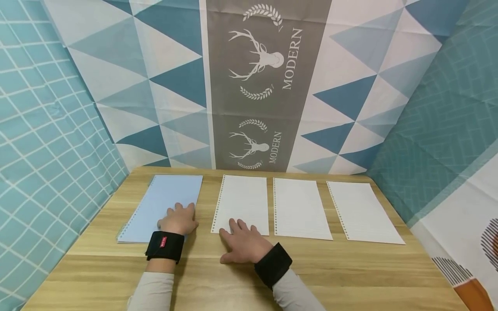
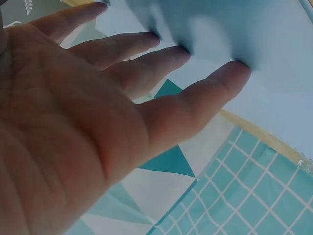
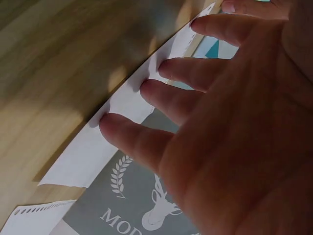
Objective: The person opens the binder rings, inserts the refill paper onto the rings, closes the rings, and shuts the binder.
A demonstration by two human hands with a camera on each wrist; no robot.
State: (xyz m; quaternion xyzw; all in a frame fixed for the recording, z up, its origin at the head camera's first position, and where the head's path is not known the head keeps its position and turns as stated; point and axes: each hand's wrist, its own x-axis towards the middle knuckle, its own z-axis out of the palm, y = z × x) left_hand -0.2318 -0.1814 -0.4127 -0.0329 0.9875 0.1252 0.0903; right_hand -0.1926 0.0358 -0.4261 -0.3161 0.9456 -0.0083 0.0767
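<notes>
My left hand (image 1: 179, 221) rests its spread fingertips on a light blue notebook (image 1: 173, 190) with a binding along its left edge. In the left wrist view the fingertips (image 2: 234, 73) touch the smooth pale surface and cast small shadows. My right hand (image 1: 246, 242) lies at the lower edge of a white hole-punched sheet (image 1: 245, 198), its fingers extended onto the paper. The right wrist view has those fingers (image 3: 122, 129) spread and nearly straight over the sheet's near edge, with nothing gripped.
Two more white punched sheets, a middle one (image 1: 299, 207) and a right one (image 1: 363, 211), lie in a row on the wooden table (image 1: 218, 285). Patterned cloth (image 1: 175, 86) hangs behind the table and along both sides.
</notes>
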